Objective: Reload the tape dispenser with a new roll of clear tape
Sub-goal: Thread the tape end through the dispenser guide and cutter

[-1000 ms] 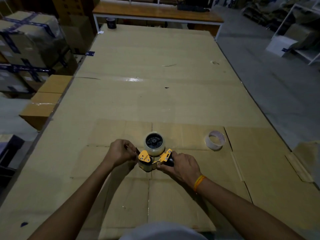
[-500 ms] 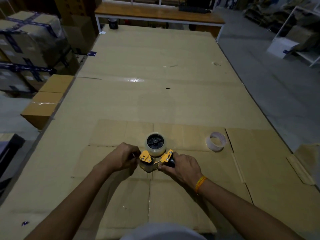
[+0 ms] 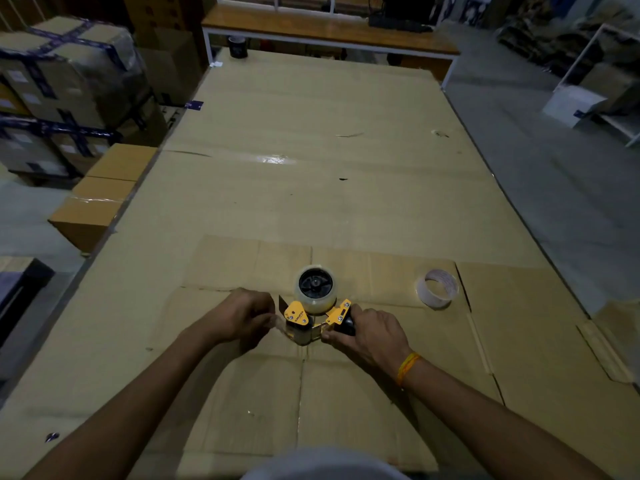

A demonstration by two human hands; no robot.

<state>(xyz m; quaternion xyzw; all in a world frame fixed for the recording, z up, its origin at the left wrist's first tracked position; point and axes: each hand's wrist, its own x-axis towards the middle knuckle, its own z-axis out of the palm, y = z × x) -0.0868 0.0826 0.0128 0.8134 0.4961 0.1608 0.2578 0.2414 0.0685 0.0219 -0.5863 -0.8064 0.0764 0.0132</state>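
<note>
A yellow and black tape dispenser point(image 3: 298, 315) lies on its side on the flattened cardboard, near the table's front. A full roll of clear tape point(image 3: 315, 288) sits on its black hub. My right hand point(image 3: 369, 332) grips the dispenser's black handle. My left hand point(image 3: 242, 315) is at the dispenser's front end, fingers pinched on a clear strip of tape end by the roller. An empty tape core point(image 3: 437, 288) lies on the cardboard to the right, apart from both hands.
The long table point(image 3: 311, 168) is covered in cardboard sheets. A black cup point(image 3: 238, 46) stands at its far end. Stacked cartons point(image 3: 62, 98) and a brown box point(image 3: 100, 199) are on the floor at the left. A wooden bench point(image 3: 329, 29) stands behind.
My left hand has shifted slightly along the dispenser's front end, now pinching the tape end near the roller. My right hand keeps its hold on the handle.
</note>
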